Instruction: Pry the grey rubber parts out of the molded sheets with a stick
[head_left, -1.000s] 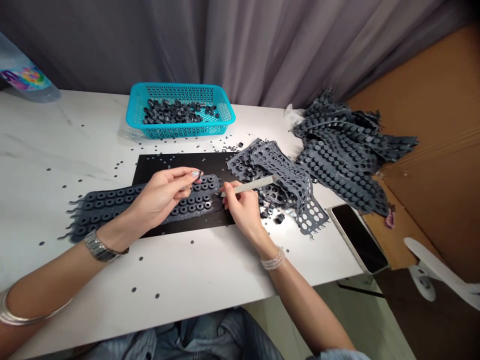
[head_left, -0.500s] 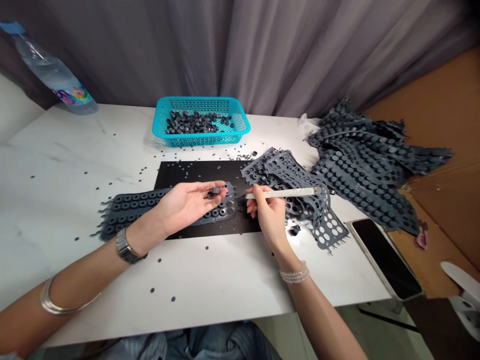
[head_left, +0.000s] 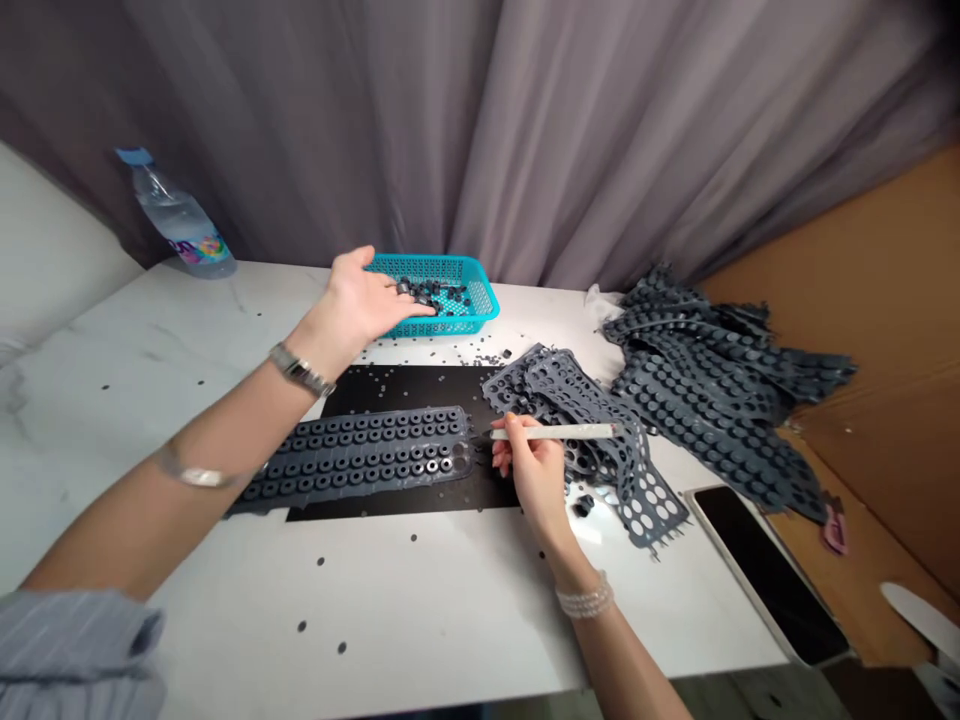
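Note:
My left hand [head_left: 367, 298] is over the turquoise basket [head_left: 487, 297], palm turned partly up and fingers stretched out. Small black rubber rings [head_left: 450, 292] lie in the basket. A few show right at my left fingertips; whether any still rest on the fingers I cannot tell. My right hand [head_left: 529, 465] is closed around a slim white pen-shaped tool [head_left: 577, 432] with a dark pointed tip aimed left. That tip is beside the right end of a dark grey rubber sheet [head_left: 375, 445] with rows of raised rings, lying on a black mat [head_left: 420, 505]. Two gaps show among its rings at that end.
Punched rubber sheets [head_left: 592, 400] lie right of the mat, with a larger heap of studded sheets [head_left: 705, 390] behind. A phone [head_left: 772, 575] rests near the table's right edge. A water bottle [head_left: 187, 225] stands at back left. Small black discs dot the white table [head_left: 420, 620].
My left hand has moved from above the rubber sheet up to the basket, its fingers spreading. The right hand keeps its grip on the white tool. The camera view has tilted up.

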